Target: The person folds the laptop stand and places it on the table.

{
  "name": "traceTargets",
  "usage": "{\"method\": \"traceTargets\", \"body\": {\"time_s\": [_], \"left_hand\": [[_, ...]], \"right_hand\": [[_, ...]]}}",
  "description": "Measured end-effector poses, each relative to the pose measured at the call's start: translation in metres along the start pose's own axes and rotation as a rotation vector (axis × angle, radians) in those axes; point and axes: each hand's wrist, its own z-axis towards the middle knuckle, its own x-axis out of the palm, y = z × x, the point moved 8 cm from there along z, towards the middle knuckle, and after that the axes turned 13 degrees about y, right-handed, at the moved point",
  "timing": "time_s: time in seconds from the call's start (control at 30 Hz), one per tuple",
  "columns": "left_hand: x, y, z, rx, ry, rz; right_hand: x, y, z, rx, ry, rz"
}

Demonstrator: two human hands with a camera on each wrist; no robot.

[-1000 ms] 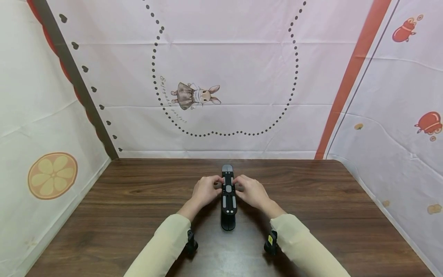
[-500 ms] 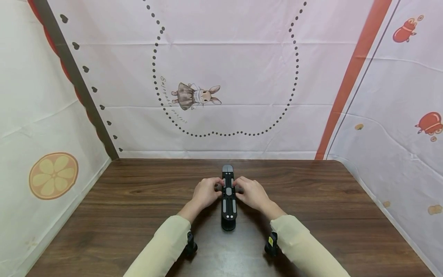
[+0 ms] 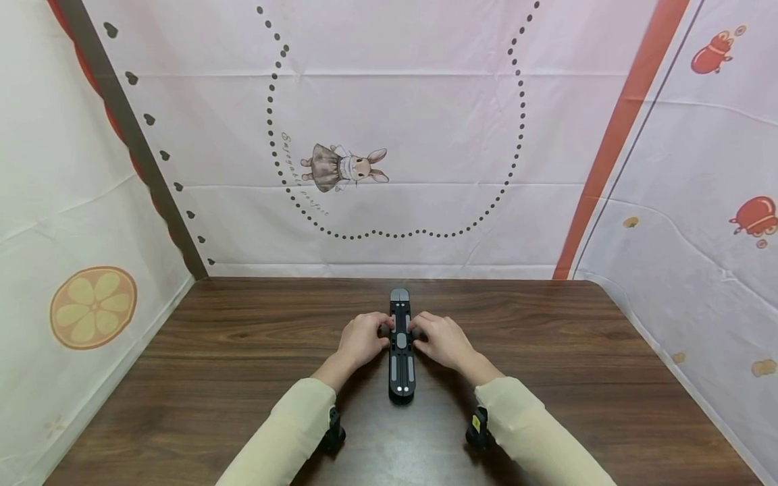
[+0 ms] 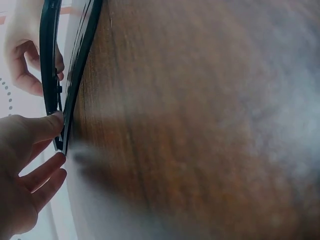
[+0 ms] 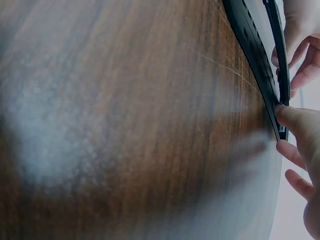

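Note:
A black folding laptop stand (image 3: 401, 371) with grey pads lies lengthwise in front of me, its narrow grey tip (image 3: 399, 295) pointing away. My left hand (image 3: 361, 339) grips its left edge with thumb and curled fingers. From the other side my right hand (image 3: 444, 341) holds the right edge in the same way. Seen from the left wrist, the upper bar (image 4: 48, 60) and the lower bar (image 4: 84, 55) form a narrow V that meets by the fingertips. The right wrist view shows the lower bar (image 5: 250, 50) along the tabletop, with the thumb close to the joint.
The stand rests on a dark brown wooden table (image 3: 255, 317). A pale printed cloth (image 3: 425, 121) rises behind the table's far edge, with more cloth at both sides. Black wrist cameras (image 3: 477, 428) sit at the sleeve cuffs.
The stand's upper bar has swung down, its near end coming over the end of the lower bar. Both hands have kept their grip and shifted very slightly towards me.

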Motion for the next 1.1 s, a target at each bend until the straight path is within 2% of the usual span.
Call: {"method": "traceTargets", "body": {"time_s": [0.33, 0.77, 0.97, 1.1], "left_hand": [[0.000, -0.006, 0.000, 0.031, 0.000, 0.080], [0.001, -0.009, -0.003, 0.058, 0.047, 0.083], [0.003, -0.010, -0.006, 0.068, 0.054, 0.096], [0.003, -0.013, -0.010, 0.102, 0.057, 0.106]], "right_hand": [[0.003, 0.002, 0.001, -0.012, 0.010, -0.054], [0.003, 0.006, -0.001, 0.009, 0.129, -0.039], [0.005, 0.007, -0.005, 0.017, 0.139, -0.041], [0.006, 0.007, -0.007, 0.026, 0.149, -0.045]]}}
